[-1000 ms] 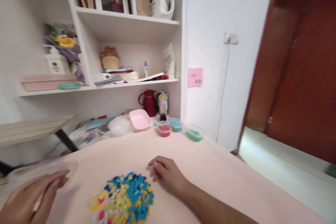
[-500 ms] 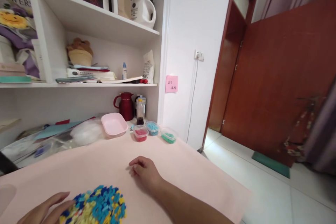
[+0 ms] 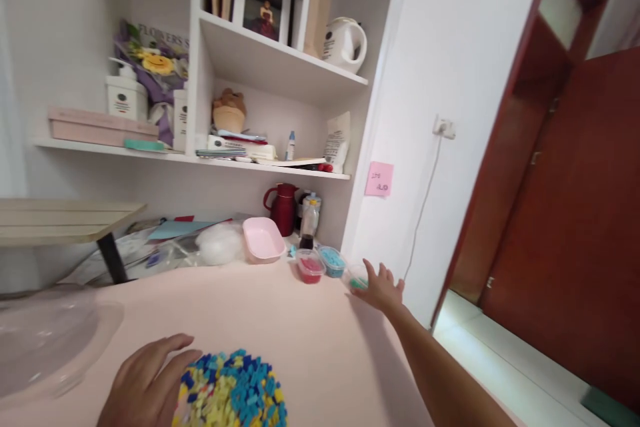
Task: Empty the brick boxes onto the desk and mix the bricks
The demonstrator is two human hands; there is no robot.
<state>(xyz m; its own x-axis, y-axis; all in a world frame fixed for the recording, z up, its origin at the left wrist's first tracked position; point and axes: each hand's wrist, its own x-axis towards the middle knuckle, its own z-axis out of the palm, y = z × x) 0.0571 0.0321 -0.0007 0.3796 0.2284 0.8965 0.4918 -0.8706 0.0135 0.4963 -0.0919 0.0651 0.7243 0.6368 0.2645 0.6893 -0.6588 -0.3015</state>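
Bright, fairly even indoor light. Wall (image 3: 425,33) at 1 o'clock v. pale; floor (image 3: 520,373) at 4 also bright, door (image 3: 565,213) at 3 much dimmer. Soft shadow on table (image 3: 375,347) at 5, just L of R arm (image 3: 440,360). Glare spots on plastic (image 3: 45,340) at 8. Wide-angle distortion: door frame (image 3: 491,163) leans. Note (image 3: 379,179) text fuzzy; slight softness o'all.
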